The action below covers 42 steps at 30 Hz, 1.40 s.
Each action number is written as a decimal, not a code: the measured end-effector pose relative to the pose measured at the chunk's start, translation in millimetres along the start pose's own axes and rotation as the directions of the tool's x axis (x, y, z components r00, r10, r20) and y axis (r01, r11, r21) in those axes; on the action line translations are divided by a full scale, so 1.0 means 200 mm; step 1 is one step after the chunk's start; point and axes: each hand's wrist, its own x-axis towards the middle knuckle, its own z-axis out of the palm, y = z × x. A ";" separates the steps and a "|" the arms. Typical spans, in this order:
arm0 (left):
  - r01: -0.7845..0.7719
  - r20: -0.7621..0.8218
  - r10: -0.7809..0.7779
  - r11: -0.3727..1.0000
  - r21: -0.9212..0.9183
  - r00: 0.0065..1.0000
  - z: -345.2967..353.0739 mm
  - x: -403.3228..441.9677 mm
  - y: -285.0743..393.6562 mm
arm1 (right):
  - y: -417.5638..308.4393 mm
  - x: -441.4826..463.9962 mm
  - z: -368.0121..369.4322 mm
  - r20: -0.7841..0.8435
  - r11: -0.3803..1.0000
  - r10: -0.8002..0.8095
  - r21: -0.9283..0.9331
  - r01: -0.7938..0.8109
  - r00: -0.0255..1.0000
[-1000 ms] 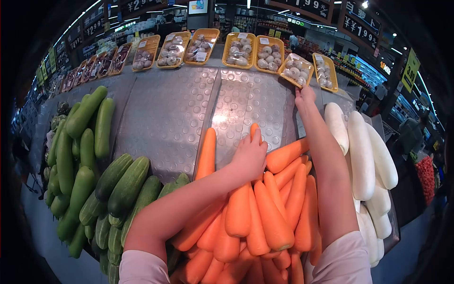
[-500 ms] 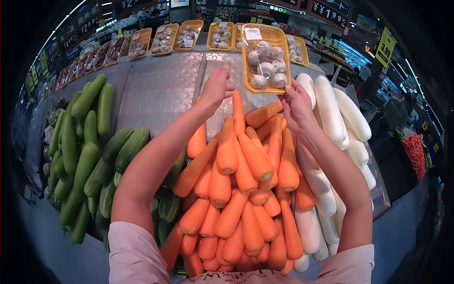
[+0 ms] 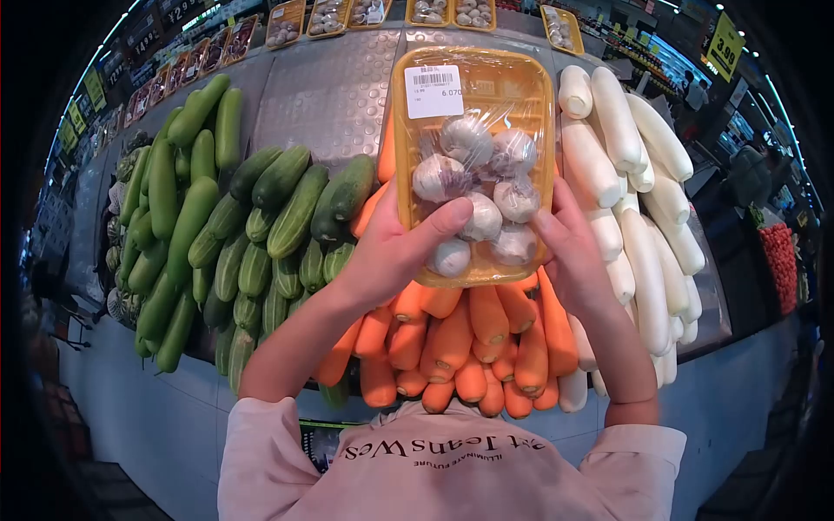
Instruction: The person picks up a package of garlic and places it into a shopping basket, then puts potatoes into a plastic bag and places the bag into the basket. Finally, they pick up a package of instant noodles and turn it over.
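A yellow tray of garlic bulbs under clear film is held up close, tilted to face me. A white price label is stuck at its upper left. My left hand grips the lower left side, thumb pressed over the film. My right hand holds the lower right edge, its thumb on the front and the other fingers hidden behind. Below and behind the tray lies a heap of orange carrots, partly covered by the tray and my hands.
White radishes are stacked on the right. Striped cucumbers and long green gourds lie on the left. More packed garlic trays line the back of the metal stand. A yellow price sign hangs at upper right.
The garlic tray has come nearer and lower, toward my chest. My left hand, free before, has taken hold of its left side. The view has tipped downward.
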 end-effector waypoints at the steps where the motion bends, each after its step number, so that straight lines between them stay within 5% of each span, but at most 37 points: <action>1: -0.001 -0.005 0.001 1.000 0.005 1.000 0.01 -0.04 -0.01 | 0.02 -0.03 0.02 0.007 1.000 -0.013 -0.012 0.013 1.000; 4: 0.065 -0.026 -0.067 0.996 -0.052 0.997 0.07 -0.16 0.00 | 0.03 -0.11 0.06 0.041 0.997 -0.012 -0.079 0.015 0.999; 12: 0.189 -0.125 -0.209 0.970 -0.155 0.970 0.12 -0.36 -0.08 | 0.16 -0.25 0.14 -0.030 0.965 0.197 0.184 -0.188 0.980; 25: 0.228 -0.158 -0.267 0.947 -0.226 0.951 0.13 -0.42 -0.22 | 0.28 -0.33 0.14 -0.097 0.942 0.193 0.298 -0.156 0.976; 28: 0.275 -0.200 -0.367 0.885 -0.375 0.908 0.12 -0.41 -0.25 | 0.31 -0.33 0.14 -0.131 0.953 0.176 0.273 -0.135 0.976; 42: 0.204 -0.246 -0.281 0.933 -0.297 0.928 0.12 -0.42 -0.29 | 0.43 -0.32 0.08 -0.107 0.954 0.187 0.257 -0.154 0.977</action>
